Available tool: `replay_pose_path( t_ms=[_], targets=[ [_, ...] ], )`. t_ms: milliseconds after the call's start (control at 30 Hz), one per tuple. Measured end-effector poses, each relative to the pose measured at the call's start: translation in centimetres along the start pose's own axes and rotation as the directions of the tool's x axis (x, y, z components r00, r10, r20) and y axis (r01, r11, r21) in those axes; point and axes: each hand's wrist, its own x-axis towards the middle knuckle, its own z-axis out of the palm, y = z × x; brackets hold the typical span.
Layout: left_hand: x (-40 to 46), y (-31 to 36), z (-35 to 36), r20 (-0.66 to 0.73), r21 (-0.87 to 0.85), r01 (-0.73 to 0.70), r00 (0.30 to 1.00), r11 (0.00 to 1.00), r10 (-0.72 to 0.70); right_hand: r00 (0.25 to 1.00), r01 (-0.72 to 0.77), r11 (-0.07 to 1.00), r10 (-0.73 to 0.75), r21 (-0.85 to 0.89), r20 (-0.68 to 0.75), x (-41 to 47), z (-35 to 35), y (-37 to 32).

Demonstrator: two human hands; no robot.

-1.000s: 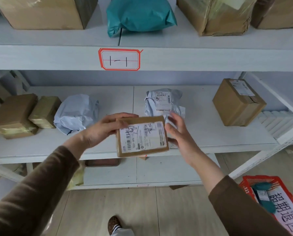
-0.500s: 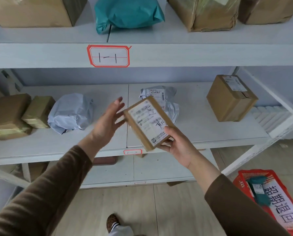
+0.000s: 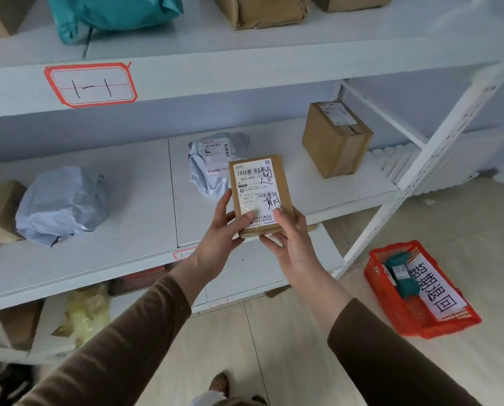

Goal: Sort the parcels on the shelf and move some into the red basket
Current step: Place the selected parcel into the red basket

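Left of the small cardboard parcel point(image 3: 259, 194), a white plastic mailer point(image 3: 61, 205) lies on the shelf point(image 3: 145, 230). The left hand point(image 3: 220, 237) grips the parcel's lower left edge and the right hand point(image 3: 289, 238) grips its lower right, thumb on the label, probably so the label faces the person for reading. Right of the parcel, on the floor, the red basket point(image 3: 418, 317) waits with teal packets inside.

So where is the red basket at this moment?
In the head view the red basket stands on the floor at lower right, beside the shelf's white upright post, with a teal parcel and a white sign inside.
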Motion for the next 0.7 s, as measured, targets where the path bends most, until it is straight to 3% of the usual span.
replay_pose_path(
  t_ms=[467, 700],
  targets=[
    [3.0, -2.7, 8.7, 0.187, 0.027, 0.124, 0.974, 0.992, -0.127, 0.959, 0.113, 0.983, -0.146, -0.147, -0.244, -4.6, -8.5, -3.1],
    [3.8, -5.9, 17.5, 0.275, 0.051, 0.156, 0.947, 0.986, -0.164, 0.918, 0.126, 0.990, -0.141, -0.064, -0.371, -6.3, -16.9, -5.5]
  ],
)
